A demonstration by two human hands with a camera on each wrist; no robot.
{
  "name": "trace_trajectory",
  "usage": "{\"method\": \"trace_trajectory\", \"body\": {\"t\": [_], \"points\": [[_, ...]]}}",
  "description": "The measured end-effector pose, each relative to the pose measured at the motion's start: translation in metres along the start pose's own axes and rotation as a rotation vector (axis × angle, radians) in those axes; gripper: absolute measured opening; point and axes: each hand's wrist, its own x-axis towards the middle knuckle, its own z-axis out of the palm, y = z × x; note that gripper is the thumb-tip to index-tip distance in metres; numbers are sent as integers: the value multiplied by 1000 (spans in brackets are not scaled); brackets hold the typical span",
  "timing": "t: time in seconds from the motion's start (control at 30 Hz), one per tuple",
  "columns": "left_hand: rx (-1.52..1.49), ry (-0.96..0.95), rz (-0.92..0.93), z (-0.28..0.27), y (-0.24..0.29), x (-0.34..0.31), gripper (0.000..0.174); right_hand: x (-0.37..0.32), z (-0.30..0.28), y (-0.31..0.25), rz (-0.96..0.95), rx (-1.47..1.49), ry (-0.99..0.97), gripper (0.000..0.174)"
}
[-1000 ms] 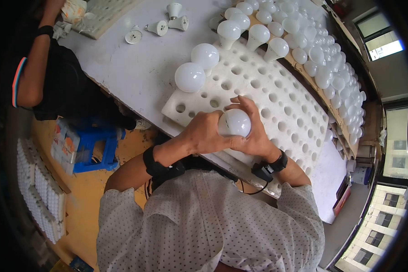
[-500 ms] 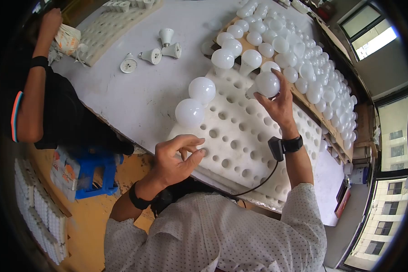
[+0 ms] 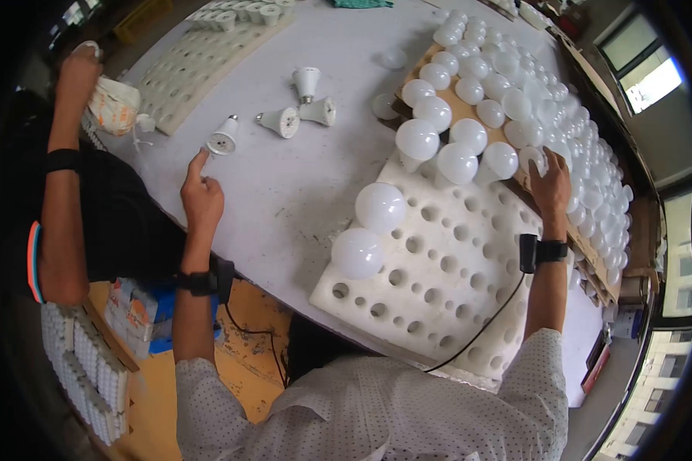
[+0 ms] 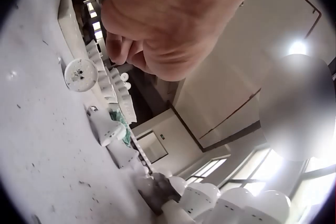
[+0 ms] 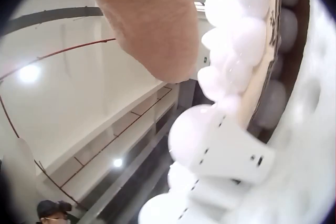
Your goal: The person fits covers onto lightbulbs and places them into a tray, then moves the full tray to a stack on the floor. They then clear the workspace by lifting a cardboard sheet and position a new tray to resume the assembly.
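Note:
In the head view, my left hand [image 3: 202,196] is over the left part of the table, its index finger stretched toward a white bulb base [image 3: 222,138] lying on its side. Nothing shows held in that hand. My right hand [image 3: 552,184] reaches over the pile of white bulb covers [image 3: 519,131], thumb and fingers spread beside a round cover [image 3: 530,158]. Two large white globe bulbs [image 3: 357,253] stand at the left side of the holed foam board [image 3: 430,269]. Along its far edge stand several bulbs, one being the bulb [image 3: 500,161] nearest my right hand.
More bulb bases [image 3: 284,121] lie mid-table. Another foam board [image 3: 184,84] with bases at its far end is at the back left. Another person's arm [image 3: 65,180] is at the left, near a crumpled white bag [image 3: 115,106]. Cables [image 3: 480,326] run from my wrist cameras.
My right hand has set its bulb at the far edge of the foam board, let go and moved right to the covers. My left hand has moved forward and left to the bases.

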Motion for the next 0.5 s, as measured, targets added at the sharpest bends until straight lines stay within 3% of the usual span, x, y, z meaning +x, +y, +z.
{"method": "trace_trajectory", "body": {"t": [0.07,0.27,0.33,0.4,0.47,0.5], "points": [[208,12,126,16,-28,29,57,-3,2,-1,40,23,-208,51],[358,-175,187,32,-53,71,57,-4,5,-10,125,-79,-223,56],[366,-282,71,29,-57,81,54,-1,3,-8,60,-50,-264,60],[341,-332,35,17,-22,74,52,-4,2,-5,96,-39,-300,61],[482,-542,-158,13,-3,70,53,-10,-8,-10,60,-37,-250,61],[477,-547,-148,14,-4,65,53,-15,-17,-14,90,8,-206,60]]}}
